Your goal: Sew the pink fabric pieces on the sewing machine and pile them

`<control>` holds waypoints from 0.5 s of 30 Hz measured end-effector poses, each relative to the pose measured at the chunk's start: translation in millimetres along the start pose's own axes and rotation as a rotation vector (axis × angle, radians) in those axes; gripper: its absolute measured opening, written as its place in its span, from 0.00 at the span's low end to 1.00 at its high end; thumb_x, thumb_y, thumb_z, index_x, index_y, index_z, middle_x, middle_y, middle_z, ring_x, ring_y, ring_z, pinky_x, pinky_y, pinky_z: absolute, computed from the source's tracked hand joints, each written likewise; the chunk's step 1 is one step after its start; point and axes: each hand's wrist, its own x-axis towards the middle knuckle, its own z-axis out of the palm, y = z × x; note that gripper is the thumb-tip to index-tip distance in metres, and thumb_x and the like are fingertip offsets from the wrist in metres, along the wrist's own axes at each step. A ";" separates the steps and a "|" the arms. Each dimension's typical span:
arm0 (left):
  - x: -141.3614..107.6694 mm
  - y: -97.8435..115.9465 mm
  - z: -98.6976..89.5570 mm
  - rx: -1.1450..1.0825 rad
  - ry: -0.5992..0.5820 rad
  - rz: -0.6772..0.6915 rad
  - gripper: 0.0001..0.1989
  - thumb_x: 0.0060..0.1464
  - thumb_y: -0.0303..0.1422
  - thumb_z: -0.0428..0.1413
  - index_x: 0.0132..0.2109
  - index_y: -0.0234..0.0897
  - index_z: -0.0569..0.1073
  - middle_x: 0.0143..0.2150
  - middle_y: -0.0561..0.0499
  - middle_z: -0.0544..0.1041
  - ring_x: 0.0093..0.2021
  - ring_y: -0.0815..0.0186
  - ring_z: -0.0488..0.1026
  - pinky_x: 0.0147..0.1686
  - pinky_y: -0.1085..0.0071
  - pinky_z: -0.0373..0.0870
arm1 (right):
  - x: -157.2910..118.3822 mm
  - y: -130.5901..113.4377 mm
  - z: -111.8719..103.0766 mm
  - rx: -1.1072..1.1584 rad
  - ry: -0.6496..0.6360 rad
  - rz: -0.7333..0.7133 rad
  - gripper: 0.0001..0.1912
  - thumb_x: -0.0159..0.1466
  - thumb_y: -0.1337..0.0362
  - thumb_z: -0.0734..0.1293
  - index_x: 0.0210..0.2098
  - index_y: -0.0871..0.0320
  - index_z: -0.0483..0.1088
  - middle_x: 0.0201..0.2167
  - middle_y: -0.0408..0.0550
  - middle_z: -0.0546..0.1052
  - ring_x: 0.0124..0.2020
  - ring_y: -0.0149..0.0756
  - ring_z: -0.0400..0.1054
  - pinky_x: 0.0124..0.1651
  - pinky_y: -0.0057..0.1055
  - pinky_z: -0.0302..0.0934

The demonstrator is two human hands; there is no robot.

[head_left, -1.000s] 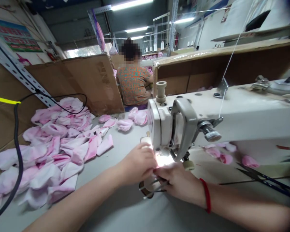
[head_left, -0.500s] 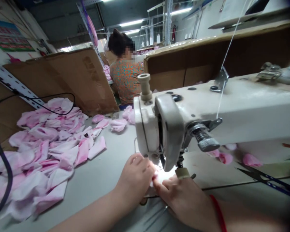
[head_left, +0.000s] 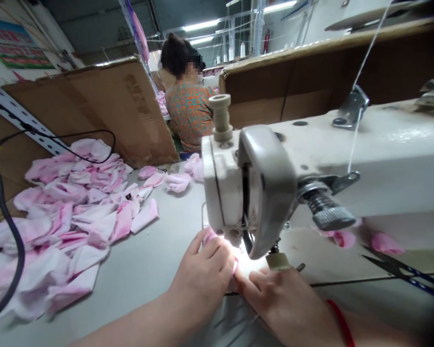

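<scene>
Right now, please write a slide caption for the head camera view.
The left hand and right hand hold pink fabric at a white sewing machine, beside a heap of pink-and-white fabric pieces.

The head-worn camera looks forward and down, close above the sewing machine (head_left: pixel 347 154), left hand (head_left: pixel 202 284) and right hand (head_left: pixel 282 303).

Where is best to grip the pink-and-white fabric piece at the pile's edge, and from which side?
Pinch the edge facing the sewing machine, coming from above on that side: the pink-and-white fabric piece lies flat on the grey table, and that edge seems free of the pile.
</scene>
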 end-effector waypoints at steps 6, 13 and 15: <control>0.8 -1.3 15.9 0.158 0.042 0.008 0.11 0.53 0.23 0.41 0.36 0.32 0.67 0.35 0.46 0.69 0.38 0.61 0.65 0.44 0.58 0.61 | 1.7 10.2 0.3 0.017 0.157 0.026 0.13 0.54 0.71 0.58 0.40 0.59 0.63 0.25 0.42 0.73 0.23 0.32 0.64 0.24 0.29 0.48; 1.8 -8.9 19.0 0.133 0.082 -0.007 0.11 0.52 0.22 0.41 0.33 0.33 0.67 0.29 0.48 0.68 0.31 0.64 0.66 0.40 0.60 0.63 | 3.0 17.4 4.1 -0.016 0.338 -0.001 0.07 0.56 0.70 0.57 0.33 0.57 0.65 0.20 0.40 0.71 0.20 0.30 0.63 0.22 0.30 0.44; 1.7 -9.5 12.9 0.057 0.087 0.004 0.10 0.53 0.24 0.42 0.33 0.35 0.67 0.30 0.49 0.69 0.33 0.65 0.66 0.40 0.61 0.64 | 3.0 15.9 3.8 -0.071 0.328 0.001 0.09 0.55 0.71 0.58 0.35 0.59 0.65 0.20 0.41 0.71 0.20 0.31 0.63 0.21 0.31 0.43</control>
